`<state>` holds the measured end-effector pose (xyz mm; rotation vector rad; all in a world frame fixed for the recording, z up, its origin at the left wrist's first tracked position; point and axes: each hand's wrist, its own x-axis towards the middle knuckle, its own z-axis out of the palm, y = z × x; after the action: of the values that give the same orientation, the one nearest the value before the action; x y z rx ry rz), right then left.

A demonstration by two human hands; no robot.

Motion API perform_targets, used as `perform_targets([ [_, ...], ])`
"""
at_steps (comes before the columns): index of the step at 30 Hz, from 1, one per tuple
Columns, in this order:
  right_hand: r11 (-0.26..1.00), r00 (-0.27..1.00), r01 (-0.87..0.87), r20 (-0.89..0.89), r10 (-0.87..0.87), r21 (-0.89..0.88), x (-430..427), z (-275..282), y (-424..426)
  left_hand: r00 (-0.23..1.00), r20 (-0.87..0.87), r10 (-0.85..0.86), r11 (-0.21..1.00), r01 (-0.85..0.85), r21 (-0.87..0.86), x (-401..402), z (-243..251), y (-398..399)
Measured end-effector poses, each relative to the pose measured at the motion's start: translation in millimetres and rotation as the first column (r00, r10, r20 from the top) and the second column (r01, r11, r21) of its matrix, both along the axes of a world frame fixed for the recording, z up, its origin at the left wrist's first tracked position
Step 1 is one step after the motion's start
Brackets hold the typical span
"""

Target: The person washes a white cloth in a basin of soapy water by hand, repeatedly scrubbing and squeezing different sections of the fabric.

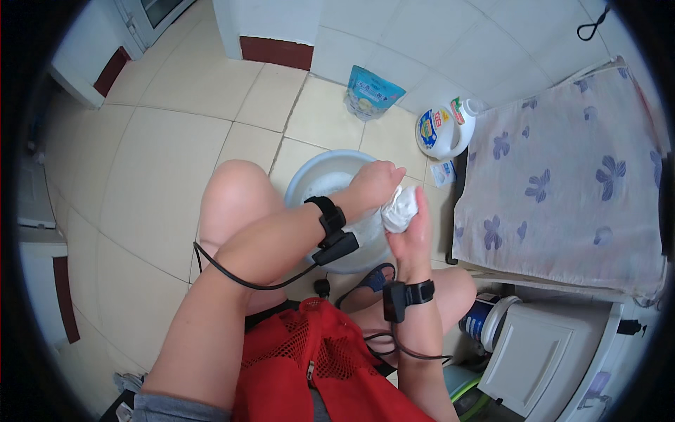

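A wet, bunched white cloth (pixel 399 210) is held in my right hand (pixel 414 237), pressed between the palm and the fingers. My left hand (pixel 375 182) is curled into a fist just above the cloth and against it. Its fingers are turned away, so whether part of the cloth is inside the fist is hidden. Both hands are over the right side of a pale blue plastic basin (pixel 296 179) on the floor. Whitish, foamy water (pixel 329 183) shows inside it. My left forearm covers part of the basin.
Beyond the basin stand a blue detergent pouch (pixel 372 94) and a white detergent jug (pixel 445 129), with a small packet (pixel 443 173) nearby. A flower-patterned cloth cover (pixel 561 179) drapes a low unit at right. Black cables (pixel 253 282) trail from both wrist straps.
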<state>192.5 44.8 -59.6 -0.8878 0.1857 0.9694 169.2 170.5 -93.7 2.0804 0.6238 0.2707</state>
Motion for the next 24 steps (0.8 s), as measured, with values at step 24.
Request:
perform_targets([
  [24, 0.954, 0.935, 0.171, 0.266, -0.236, 0.247, 62.7, 16.3, -44.0, 0.964, 0.264, 0.017, 0.503, 0.219, -0.836, -26.0, 57.8, 28.4],
])
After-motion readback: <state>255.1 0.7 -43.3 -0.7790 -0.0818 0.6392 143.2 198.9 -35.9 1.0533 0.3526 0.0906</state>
